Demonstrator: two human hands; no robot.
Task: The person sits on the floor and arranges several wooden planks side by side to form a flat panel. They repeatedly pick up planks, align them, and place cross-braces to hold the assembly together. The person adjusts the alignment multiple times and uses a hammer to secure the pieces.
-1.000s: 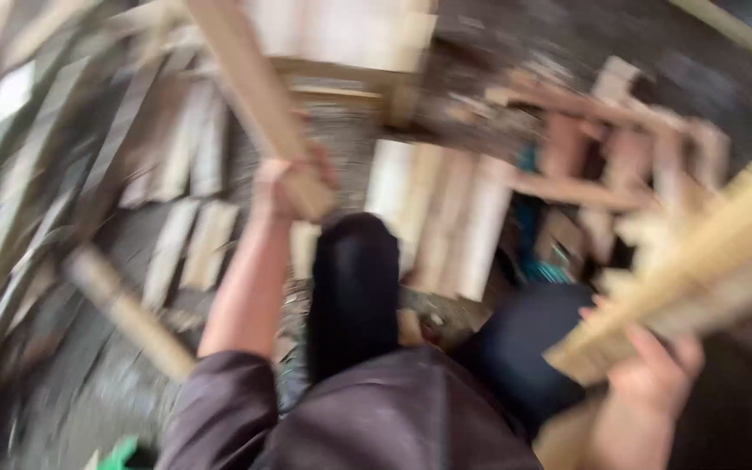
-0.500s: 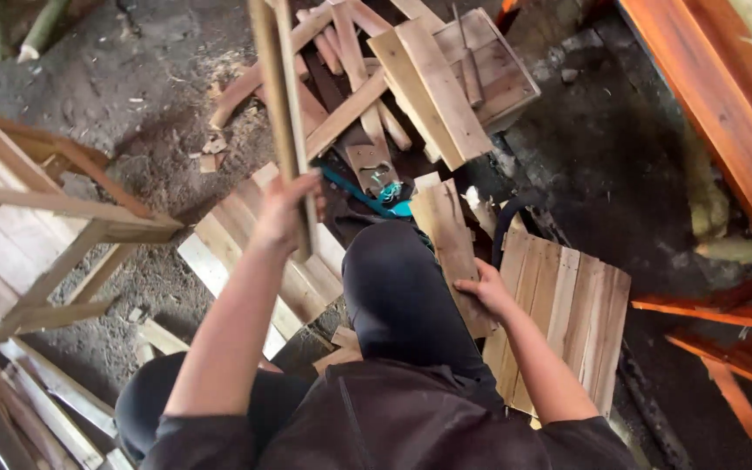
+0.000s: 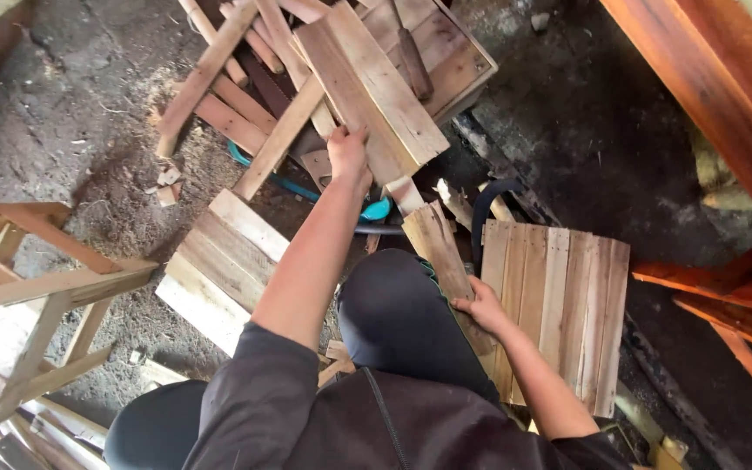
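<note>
pale wooden frame stand [image 3: 36, 287] at far left on dirt floor | stack of light flat boards [image 3: 219, 261] beside knee | left hand [image 3: 347, 155] curled shut on edge of broad pale plank [image 3: 372, 83] lying atop scrap-wood pile | right hand [image 3: 483, 306] gripping narrow weathered board [image 3: 437, 248], just beside slatted wooden panel [image 3: 559, 296]

A rough woodworking shed or workshop, probably, though the downward view shows only the floor. The ground is bare dirt strewn with sawdust [image 3: 145, 96] at upper left. Loose slats [image 3: 219, 61] and short planks [image 3: 367, 83] lie heaped at top centre, a nailed slat panel [image 3: 563, 305] lies at right, and an unfinished timber frame [image 3: 36, 287] stands at the left edge.
</note>
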